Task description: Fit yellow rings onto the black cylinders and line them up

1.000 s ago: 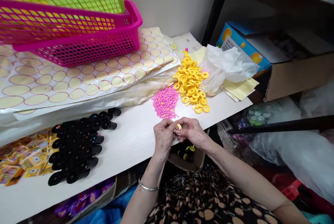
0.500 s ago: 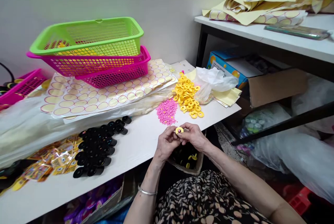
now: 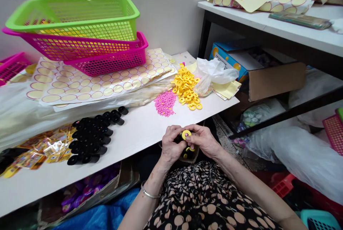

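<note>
Two hands meet just off the near edge of the table (image 3: 150,130), over the person's lap. Between them sits a yellow ring (image 3: 186,134), face up, pinched at its rim. The left hand (image 3: 171,146) curls shut around a black piece, mostly hidden, with its fingertips closed on the ring's left side. The right hand (image 3: 205,140) grips the ring from the right, thumb and forefinger pressed together on it. A bangle (image 3: 148,194) circles the left wrist. Just below the hands, a small box (image 3: 189,155) holds more black and yellow parts.

Farther on the table lies a heap of pink beads (image 3: 164,103), and right beside it, to the far right, a pile of yellow rings (image 3: 186,88). A plastic bag (image 3: 215,72) rests just right of that pile. To the left, well apart from the hands, black caps (image 3: 92,138) lie in rows, with shiny packets (image 3: 40,149) beyond them. Sticker sheets (image 3: 96,83) spread along the far side, under a pink basket (image 3: 88,53) that carries a green basket (image 3: 73,15). At far right stands a shelf (image 3: 268,26) stacked with yellow paper.
</note>
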Tool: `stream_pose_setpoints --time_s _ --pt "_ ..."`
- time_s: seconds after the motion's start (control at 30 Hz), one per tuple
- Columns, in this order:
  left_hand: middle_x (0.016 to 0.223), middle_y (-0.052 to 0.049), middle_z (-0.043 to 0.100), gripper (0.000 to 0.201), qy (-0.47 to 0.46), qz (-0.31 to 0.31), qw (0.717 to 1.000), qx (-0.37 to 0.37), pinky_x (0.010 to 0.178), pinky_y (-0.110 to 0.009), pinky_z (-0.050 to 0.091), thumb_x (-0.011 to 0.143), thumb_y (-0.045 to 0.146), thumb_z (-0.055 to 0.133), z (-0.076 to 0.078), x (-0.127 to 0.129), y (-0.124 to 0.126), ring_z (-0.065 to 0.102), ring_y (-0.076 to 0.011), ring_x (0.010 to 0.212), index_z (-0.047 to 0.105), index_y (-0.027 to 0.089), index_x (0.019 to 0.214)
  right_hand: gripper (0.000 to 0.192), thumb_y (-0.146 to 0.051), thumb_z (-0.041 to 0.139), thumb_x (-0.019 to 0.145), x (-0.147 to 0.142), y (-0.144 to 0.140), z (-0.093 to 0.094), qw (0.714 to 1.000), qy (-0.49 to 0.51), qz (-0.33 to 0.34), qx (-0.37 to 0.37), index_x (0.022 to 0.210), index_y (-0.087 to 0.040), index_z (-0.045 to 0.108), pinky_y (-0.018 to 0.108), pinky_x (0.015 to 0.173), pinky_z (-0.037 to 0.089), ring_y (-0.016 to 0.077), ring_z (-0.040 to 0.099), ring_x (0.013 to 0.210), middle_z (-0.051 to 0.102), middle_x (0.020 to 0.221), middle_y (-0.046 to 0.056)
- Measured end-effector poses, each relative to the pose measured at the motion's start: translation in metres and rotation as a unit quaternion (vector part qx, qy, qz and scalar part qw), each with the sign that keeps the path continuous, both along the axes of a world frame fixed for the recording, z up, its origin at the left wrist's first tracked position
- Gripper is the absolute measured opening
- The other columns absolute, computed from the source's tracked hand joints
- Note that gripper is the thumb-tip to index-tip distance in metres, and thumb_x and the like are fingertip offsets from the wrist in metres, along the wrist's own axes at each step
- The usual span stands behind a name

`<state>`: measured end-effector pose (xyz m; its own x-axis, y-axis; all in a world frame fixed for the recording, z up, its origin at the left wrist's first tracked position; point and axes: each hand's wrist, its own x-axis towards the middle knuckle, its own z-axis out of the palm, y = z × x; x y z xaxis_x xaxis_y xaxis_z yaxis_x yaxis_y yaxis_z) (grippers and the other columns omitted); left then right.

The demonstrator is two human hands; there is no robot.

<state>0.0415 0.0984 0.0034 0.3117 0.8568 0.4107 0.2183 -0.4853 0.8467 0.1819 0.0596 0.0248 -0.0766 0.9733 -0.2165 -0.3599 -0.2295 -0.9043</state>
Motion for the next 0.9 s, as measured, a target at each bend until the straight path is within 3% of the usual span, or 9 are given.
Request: stream_pose_setpoints --time_s 0.17,0.3,0.4,0.57,0.9 --pt "0.084 -0.003 0.058 0.036 -0.051 -0.04 0.997 -0.046 0.076 -0.031 0.042 0.055 0.002 0.062 0.01 0.003 -0.011 0.051 -0.0175 0.083 0.066 0.02 0.087 0.032 -0.046 0.058 0.077 0.008 -0.008 -0.004 0.996 0.079 -0.02 -0.026 0.089 -0.016 0.063 0.018 0.04 0.04 0.0061 0.049 0.046 0.059 0.07 0.001" --pt "0.083 -0.004 0.056 0.028 -0.136 -0.104 0.969 -0.176 0.073 -0.029 0.042 0.057 0.006 0.067 0.02 0.005 -0.016 0.052 -0.0162 0.08 0.064 0.017 0.083 0.026 -0.034 0.068 0.071 0.019 -0.02 -0.011 0.999 0.034 -0.037 -0.002 0.092 -0.018 0.064 0.02 0.053 0.045 0.0076 0.054 0.055 0.062 0.073 0.0" --pt "0.082 -0.004 0.056 0.028 -0.165 -0.124 0.953 -0.22 0.071 -0.027 0.042 0.055 0.009 0.072 0.024 0.008 -0.019 0.052 -0.0154 0.078 0.063 0.016 0.081 0.039 -0.025 0.075 0.063 0.026 -0.03 -0.014 0.999 0.021 0.0 0.027 0.1 -0.019 0.063 0.024 0.065 0.048 0.0118 0.058 0.071 0.064 0.085 0.002" --pt "0.081 -0.005 0.059 0.024 -0.114 -0.114 0.97 -0.18 0.077 -0.031 0.042 0.055 0.009 0.071 0.028 0.014 -0.024 0.052 -0.0179 0.081 0.065 0.016 0.077 0.063 -0.018 0.08 0.052 0.031 -0.035 -0.016 0.996 0.044 0.05 0.052 0.11 -0.023 0.057 0.028 0.073 0.048 0.0159 0.058 0.086 0.063 0.098 0.004" --pt "0.072 -0.005 0.06 0.015 -0.011 -0.129 0.991 -0.016 0.076 -0.037 0.042 0.061 0.012 0.064 0.031 0.021 -0.03 0.049 -0.0201 0.082 0.067 0.02 0.074 0.072 -0.01 0.081 0.042 0.039 -0.034 0.0 0.991 0.057 0.119 0.019 0.109 -0.022 0.056 0.027 0.082 0.046 0.0174 0.053 0.103 0.056 0.11 0.003"
